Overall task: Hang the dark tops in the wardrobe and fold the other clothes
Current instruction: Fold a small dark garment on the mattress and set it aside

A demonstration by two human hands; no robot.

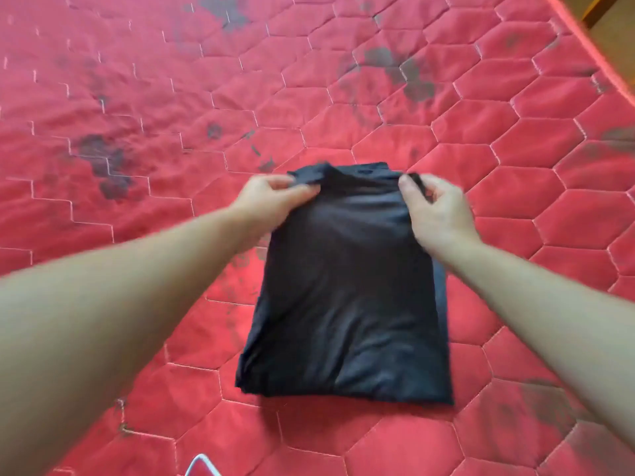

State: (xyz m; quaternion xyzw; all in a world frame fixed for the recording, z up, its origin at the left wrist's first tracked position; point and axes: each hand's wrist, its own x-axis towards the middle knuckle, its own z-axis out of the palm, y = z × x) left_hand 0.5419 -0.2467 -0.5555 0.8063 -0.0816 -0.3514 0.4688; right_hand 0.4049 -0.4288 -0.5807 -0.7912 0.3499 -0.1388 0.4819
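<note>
A dark navy garment [347,304] lies folded into a tall rectangle on the red quilted mattress [171,115]. My left hand [271,201] pinches its far left corner, fingers curled round the fabric edge. At the far right corner my right hand [436,211] grips the cloth between thumb and fingers. The far edge is lifted slightly off the mattress, while the near edge rests flat. The picture is a little blurred.
The mattress has hexagon stitching and several dark stains. Its right edge [591,39] runs diagonally at the top right, with floor and a wooden piece beyond. A white hanger tip [202,467] pokes in at the bottom edge.
</note>
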